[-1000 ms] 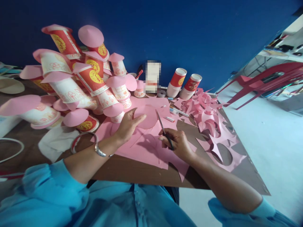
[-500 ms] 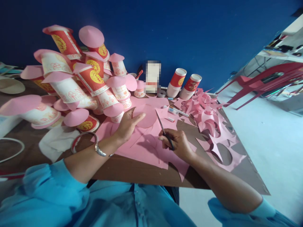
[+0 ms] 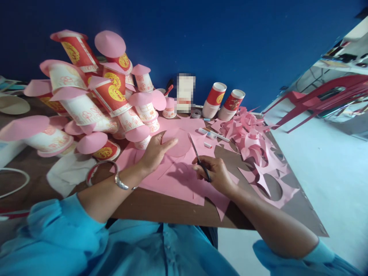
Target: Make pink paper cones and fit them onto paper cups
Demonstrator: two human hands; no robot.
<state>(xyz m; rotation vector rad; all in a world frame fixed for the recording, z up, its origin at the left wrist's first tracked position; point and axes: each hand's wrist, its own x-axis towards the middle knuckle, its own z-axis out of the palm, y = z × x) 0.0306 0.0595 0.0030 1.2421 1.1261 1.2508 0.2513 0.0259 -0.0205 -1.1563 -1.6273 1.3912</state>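
Here, a plain blue wall (image 3: 172, 38) rises behind the far edge of a brown wood-look desk (image 3: 129, 203). Covering much of the desk's left half, a tall pile of red and white printed paper cups with pink paper cones (image 3: 110, 96) stacks up toward the far left corner. Flat pink paper sheets (image 3: 184, 188) overlap across the middle, one pointed piece reaching close to the near edge. A loose heap of pink paper scraps (image 3: 247, 130) spreads along the right edge, with curved cut-outs in its nearer pieces. By the far edge, right of the middle, two tilted stacks of red and white paper cups (image 3: 214, 99) stand side by side.

The left hand (image 3: 153, 153) has its grip closed on a round pink paper disc (image 3: 178, 143), thumb on top, over the sheets near the middle of the desk. The right hand (image 3: 217, 172) has its grip around the handles of black-handled metal scissors (image 3: 199, 159); their tip lies at the disc's right rim, though contact is unclear. A white marker with a red end (image 3: 208, 145) rests just right of the disc, and a small grey tape roll (image 3: 196, 113) sits near the far edge.
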